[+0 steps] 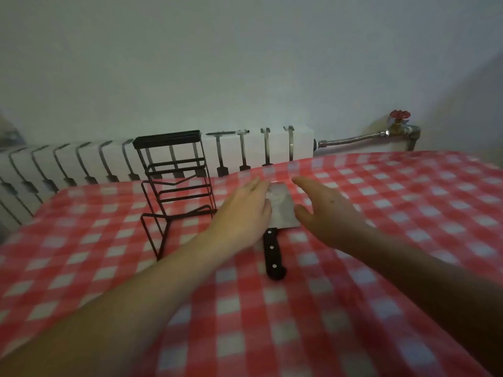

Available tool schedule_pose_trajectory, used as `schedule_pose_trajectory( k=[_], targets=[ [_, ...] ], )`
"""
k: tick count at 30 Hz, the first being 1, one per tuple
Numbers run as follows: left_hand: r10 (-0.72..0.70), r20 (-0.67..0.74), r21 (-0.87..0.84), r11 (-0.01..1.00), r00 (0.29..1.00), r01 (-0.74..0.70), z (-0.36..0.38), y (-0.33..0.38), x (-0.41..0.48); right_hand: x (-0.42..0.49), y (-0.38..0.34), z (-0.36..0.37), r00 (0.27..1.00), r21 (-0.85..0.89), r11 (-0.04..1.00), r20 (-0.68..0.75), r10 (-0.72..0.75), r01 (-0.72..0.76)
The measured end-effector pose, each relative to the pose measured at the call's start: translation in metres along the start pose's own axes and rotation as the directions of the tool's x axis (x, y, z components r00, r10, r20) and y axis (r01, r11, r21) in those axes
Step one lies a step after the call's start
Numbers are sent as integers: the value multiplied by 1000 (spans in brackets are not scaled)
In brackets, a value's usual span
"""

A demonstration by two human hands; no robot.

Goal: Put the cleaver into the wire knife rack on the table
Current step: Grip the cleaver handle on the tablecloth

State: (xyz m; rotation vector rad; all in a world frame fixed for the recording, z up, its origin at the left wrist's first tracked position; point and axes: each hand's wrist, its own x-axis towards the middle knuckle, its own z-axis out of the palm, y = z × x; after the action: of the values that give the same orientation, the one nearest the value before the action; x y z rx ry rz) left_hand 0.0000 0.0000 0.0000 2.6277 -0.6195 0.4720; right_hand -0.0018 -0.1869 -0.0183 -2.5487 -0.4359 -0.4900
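The cleaver lies flat on the red-and-white checked table, its steel blade pointing away from me and its black riveted handle toward me. My left hand hovers over the blade's left edge, fingers extended and holding nothing. On the blade's right side my right hand is spread open, thumb near the blade's lower right corner. The black wire knife rack stands upright to the left of the cleaver, with nothing in it.
A white radiator runs along the wall behind the table. A flexible metal pipe with a red valve sits at the back right. The wall is plain.
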Motion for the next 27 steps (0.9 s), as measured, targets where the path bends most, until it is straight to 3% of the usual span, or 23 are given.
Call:
schedule_pose_trajectory(
  k=[11,27],
  targets=[
    [-11,107,92,996,994,1,21,-13,-13,-11,7,22,992,28,996,93,81,-84],
    [-8,112,2,1000,994,8,45,-31,-27,-21,14,46,989,13,998,139,54,-57]
  ],
)
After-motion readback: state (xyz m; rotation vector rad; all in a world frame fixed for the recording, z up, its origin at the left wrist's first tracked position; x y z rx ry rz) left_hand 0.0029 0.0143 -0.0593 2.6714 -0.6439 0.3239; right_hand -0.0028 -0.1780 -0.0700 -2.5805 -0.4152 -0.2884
